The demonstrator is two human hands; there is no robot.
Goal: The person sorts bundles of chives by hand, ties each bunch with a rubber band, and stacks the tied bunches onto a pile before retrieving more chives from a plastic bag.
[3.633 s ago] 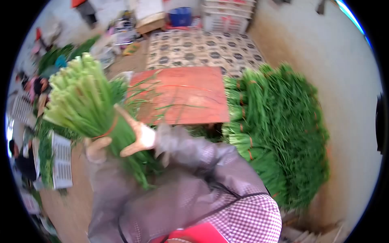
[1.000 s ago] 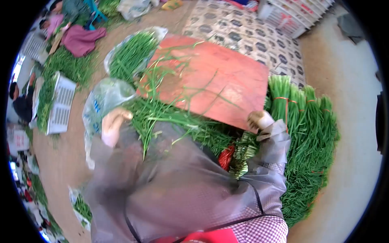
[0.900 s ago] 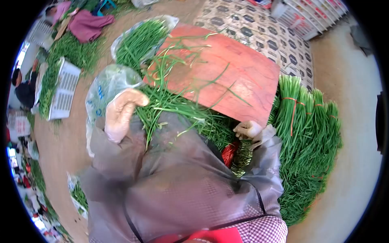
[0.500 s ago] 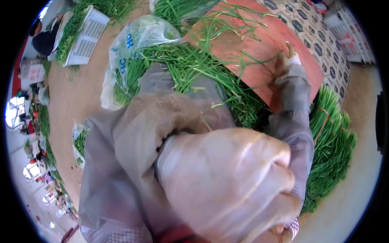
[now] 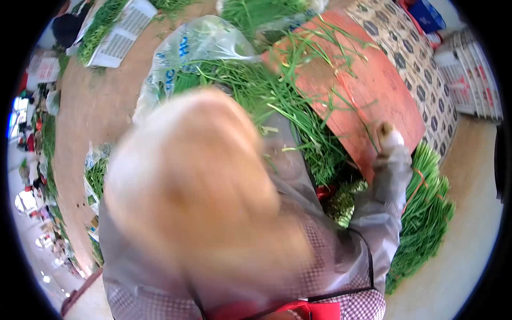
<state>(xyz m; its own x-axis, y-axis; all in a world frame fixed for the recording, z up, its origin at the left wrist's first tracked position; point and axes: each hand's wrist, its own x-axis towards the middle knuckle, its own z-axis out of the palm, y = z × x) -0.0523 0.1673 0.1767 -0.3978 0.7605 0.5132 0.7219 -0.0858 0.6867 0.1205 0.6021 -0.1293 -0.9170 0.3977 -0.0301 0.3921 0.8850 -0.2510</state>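
Observation:
My left hand [image 5: 197, 181] is very close to the camera, large and smeared by motion, so its fingers cannot be made out. Over the right edge of the red board [image 5: 384, 90], my right hand [image 5: 391, 137] appears small with its fingers curled; anything inside them is too small to name. Loose green stalks [image 5: 320, 144] lie along the board's near edge and across my lap. Banded green bundles [image 5: 426, 208] are stacked beside my right sleeve.
A clear plastic bag [image 5: 208, 40] of greens lies beyond my left hand. White crates stand at the upper left [image 5: 120, 40] and upper right [image 5: 464, 74]. Patterned flooring [image 5: 421, 80] borders the board. Part of a person in dark clothing [image 5: 66, 26] shows at the far left.
The large green bunch held earlier is out of my hands. My left hand has risen from the lap to the camera and shifted left since half a second ago. The view has turned.

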